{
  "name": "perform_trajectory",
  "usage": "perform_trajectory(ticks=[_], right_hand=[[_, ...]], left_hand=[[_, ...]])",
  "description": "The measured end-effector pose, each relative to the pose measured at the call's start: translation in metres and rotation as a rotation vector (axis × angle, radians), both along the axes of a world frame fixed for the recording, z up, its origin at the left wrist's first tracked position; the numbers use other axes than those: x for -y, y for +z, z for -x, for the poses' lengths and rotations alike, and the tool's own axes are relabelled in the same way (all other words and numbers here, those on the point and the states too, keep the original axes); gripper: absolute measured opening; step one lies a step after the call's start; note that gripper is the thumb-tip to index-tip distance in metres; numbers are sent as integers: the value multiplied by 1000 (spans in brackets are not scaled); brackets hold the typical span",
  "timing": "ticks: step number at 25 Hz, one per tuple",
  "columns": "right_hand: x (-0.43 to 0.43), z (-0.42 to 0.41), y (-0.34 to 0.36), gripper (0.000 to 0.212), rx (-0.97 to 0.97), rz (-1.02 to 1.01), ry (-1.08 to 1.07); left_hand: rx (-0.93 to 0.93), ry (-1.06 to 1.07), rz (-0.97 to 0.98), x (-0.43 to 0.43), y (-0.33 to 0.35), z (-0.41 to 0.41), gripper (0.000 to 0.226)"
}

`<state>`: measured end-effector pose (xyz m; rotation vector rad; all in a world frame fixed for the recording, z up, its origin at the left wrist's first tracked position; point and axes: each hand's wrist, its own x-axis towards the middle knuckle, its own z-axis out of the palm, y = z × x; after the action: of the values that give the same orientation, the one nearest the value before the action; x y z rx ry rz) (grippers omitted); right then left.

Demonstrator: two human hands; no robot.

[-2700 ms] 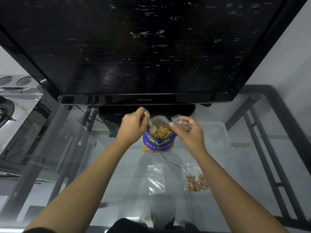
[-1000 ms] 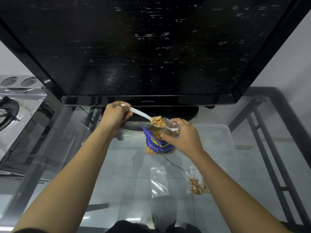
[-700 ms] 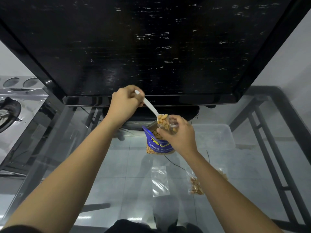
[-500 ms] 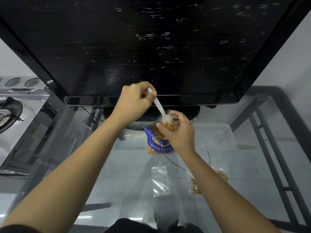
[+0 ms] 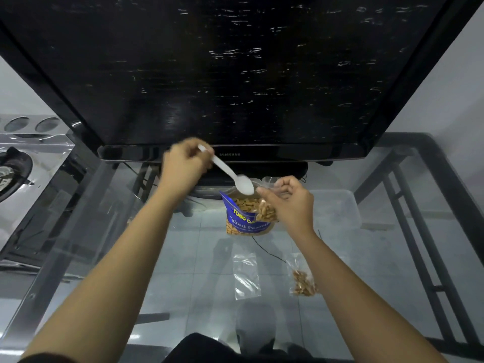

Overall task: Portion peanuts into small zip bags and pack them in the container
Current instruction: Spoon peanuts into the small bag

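White plastic spoon [image 5: 230,176]: handle gripped in the curled left hand [image 5: 184,163], bowl now bare and hanging over the mouth of the pouch [image 5: 243,224]. A second ago it carried a heap of peanuts; that load has gone.

Bag [image 5: 265,209], small, clear: pinched at its top by the right hand [image 5: 293,203], held just beside the pouch rim, with a cluster of peanuts now showing in its lower part. Reading: one scoop delivered, portion under way.

Pouch: blue, upright on the glass table [image 5: 199,271], open, peanuts visible inside.

Spare bag [image 5: 246,273]: flat on the table, nearer the person, unfilled.

Filled bag [image 5: 302,281]: beside the spare, peanuts inside; seal state not legible.

Container [image 5: 340,213]: clear, to the right of the pouch; no bags seen in it.

Outstanding, by judgement: top up or seal the held bag, fill the spare, then pack all into the container.
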<state>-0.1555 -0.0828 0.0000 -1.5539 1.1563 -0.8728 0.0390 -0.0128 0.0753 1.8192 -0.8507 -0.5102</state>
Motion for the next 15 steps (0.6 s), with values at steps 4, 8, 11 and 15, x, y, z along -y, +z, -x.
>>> perform_trajectory(ticks=[4,8,11,15], right_hand=[[-5,12,-4,30,22,-2,-26],[-19,34,-11,30,2,9,-17],[-37,60,-36,31,-63,-60,-12],[-51,79,-76,35,-343,-89,41]], left_hand=[[35,-55,-260,-7,-61,38,14],[192,149,-158,-25,-81,54,65],[236,184,1,-64,-115,88,25],[329,-250,-384,-99,-185,115,35]])
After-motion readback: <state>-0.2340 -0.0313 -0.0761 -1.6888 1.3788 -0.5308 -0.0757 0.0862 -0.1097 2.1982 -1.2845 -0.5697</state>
